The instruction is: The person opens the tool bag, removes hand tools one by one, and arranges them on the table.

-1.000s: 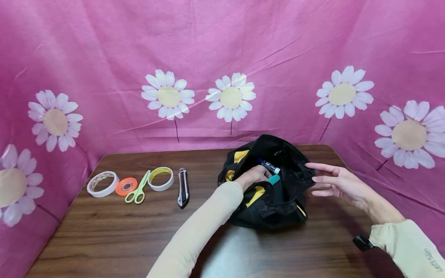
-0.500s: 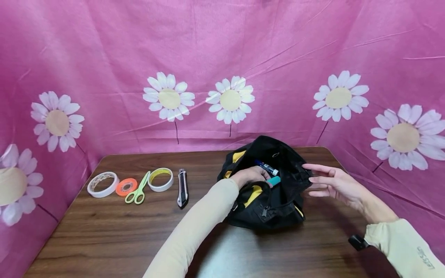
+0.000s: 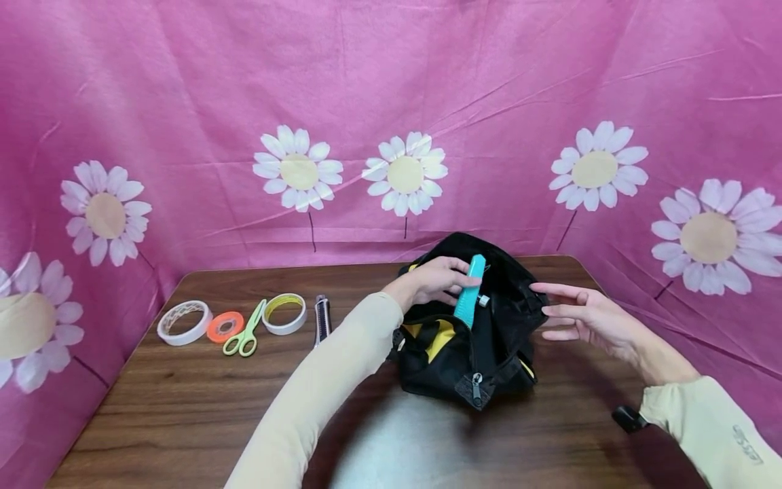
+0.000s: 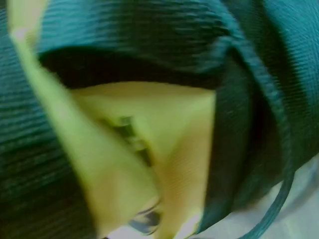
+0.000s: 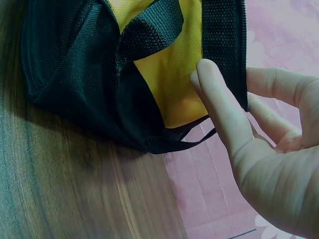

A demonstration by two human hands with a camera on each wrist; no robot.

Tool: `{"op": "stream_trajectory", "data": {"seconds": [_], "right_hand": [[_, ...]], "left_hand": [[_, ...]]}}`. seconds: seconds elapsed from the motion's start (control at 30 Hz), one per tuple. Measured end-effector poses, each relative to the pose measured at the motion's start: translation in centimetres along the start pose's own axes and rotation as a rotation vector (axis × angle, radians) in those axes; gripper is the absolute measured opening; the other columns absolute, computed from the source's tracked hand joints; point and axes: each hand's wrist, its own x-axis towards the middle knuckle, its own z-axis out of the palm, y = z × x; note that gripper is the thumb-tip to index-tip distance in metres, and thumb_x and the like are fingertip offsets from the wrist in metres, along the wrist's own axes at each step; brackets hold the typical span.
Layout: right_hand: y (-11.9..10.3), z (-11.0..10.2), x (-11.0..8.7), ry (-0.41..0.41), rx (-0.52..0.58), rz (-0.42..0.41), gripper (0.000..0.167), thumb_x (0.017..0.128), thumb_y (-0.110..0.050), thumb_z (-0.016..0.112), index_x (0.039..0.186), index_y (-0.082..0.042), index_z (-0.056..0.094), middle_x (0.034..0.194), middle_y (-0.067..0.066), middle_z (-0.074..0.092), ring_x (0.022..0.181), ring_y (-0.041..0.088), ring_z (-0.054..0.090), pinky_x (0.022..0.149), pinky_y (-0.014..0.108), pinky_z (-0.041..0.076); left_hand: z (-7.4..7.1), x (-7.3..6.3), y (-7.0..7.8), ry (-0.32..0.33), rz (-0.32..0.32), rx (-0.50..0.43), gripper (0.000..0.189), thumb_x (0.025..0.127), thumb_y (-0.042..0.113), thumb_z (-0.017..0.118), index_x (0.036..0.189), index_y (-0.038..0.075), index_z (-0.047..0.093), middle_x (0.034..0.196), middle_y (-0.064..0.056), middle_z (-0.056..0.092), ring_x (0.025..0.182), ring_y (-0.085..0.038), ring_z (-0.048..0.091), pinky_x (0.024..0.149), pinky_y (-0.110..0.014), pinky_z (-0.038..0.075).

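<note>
A black cloth tool bag (image 3: pixel 436 377) with yellow panels sits on the table, its zipped mouth spread open. Over that mouth my left hand (image 3: pixel 435 280) pinches a long, flat teal object (image 3: pixel 469 295), tilted, its lower end at the bag's near rim. The kind of teal object cannot be told. My right hand (image 3: pixel 601 329) holds the bag's right edge; in the right wrist view its thumb (image 5: pixel 212 84) lies on one side of the zipped rim, the fingers on the other. The left wrist view is filled by a yellow panel (image 4: pixel 184 124) and black fabric, the hand itself unseen.
Leftward on the wooden table (image 3: pixel 183 407) lie a white tape roll (image 3: pixel 183 323), an orange tape roll (image 3: pixel 225 327), green scissors (image 3: pixel 246 334), a second white roll (image 3: pixel 284 314) and a box cutter (image 3: pixel 322 316), partly behind the left sleeve. A flowered pink cloth (image 3: pixel 342 81) hangs behind.
My left hand has risen out of the bag with the teal object, which now shows much of its length. The near zipper flap has shifted. My right hand stays at the bag's edge.
</note>
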Motion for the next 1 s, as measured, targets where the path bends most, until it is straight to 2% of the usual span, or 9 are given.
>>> {"op": "stream_trajectory", "data": {"seconds": [0.2,0.37,0.5,0.6,0.73,0.87,1.0], "right_hand": [[-0.4,0.1,0.2,-0.001,-0.024,0.016,0.047,0.106,0.009,0.038,0.146,-0.009,0.054,0.132,0.003,0.063,0.11,0.022,0.068,0.093,0.052,0.054],[-0.6,0.1,0.1,0.0,-0.008,0.024,0.048,0.106,0.009,0.037,0.146,-0.01,0.055,0.135,0.003,0.063,0.114,0.022,0.067,0.093,0.052,0.054],[-0.6,0.1,0.1,-0.002,-0.008,0.028,0.048,0.106,0.009,0.037,0.146,-0.011,0.055,0.134,0.004,0.064,0.114,0.022,0.067,0.093,0.051,0.055],[-0.5,0.2,0.3,-0.012,-0.007,0.027,0.048,0.106,0.009,0.037,0.146,-0.01,0.054,0.132,0.006,0.065,0.113,0.023,0.068,0.093,0.05,0.055],[-0.4,0.2,0.5,-0.007,-0.004,0.032,0.049,0.106,0.01,0.036,0.146,-0.011,0.054,0.131,0.006,0.066,0.112,0.023,0.068,0.093,0.05,0.055],[-0.3,0.2,0.5,0.004,-0.01,0.041,0.048,0.106,0.009,0.037,0.146,-0.011,0.054,0.131,0.006,0.066,0.112,0.023,0.068,0.093,0.049,0.055],[-0.2,0.1,0.5,-0.038,0.008,0.027,0.049,0.106,0.01,0.034,0.149,-0.009,0.05,0.133,0.01,0.065,0.114,0.025,0.067,0.094,0.05,0.055]], "left_hand": [[-0.6,-2.2,2.7,0.014,0.081,-0.127,0.025,0.1,0.01,0.065,0.123,0.003,0.056,0.103,-0.007,0.066,0.091,-0.02,0.066,0.084,-0.041,0.06],[-1.3,-4.7,4.9,-0.01,0.146,-0.162,0.026,0.102,0.009,0.062,0.125,0.002,0.055,0.104,-0.009,0.065,0.09,-0.022,0.067,0.088,-0.044,0.059],[-2.5,-6.8,5.7,-0.005,0.169,-0.188,0.024,0.102,0.007,0.061,0.124,0.002,0.055,0.102,-0.01,0.064,0.087,-0.022,0.067,0.089,-0.045,0.059],[-4.0,-8.4,5.7,0.022,0.171,-0.2,0.027,0.101,0.005,0.06,0.127,0.001,0.054,0.105,-0.011,0.063,0.088,-0.023,0.067,0.091,-0.046,0.058],[-6.2,-10.5,5.2,0.062,0.165,-0.166,0.037,0.101,0.004,0.057,0.137,-0.002,0.049,0.112,-0.014,0.062,0.094,-0.024,0.066,0.094,-0.047,0.056],[-8.7,-12.3,4.1,0.108,0.154,-0.133,0.046,0.101,0.002,0.056,0.145,-0.003,0.042,0.116,-0.014,0.061,0.096,-0.022,0.067,0.094,-0.046,0.056],[-10.7,-13.6,2.5,0.166,0.121,-0.133,0.05,0.101,0.001,0.055,0.148,-0.003,0.039,0.111,-0.012,0.062,0.092,-0.019,0.068,0.089,-0.042,0.058]]}}
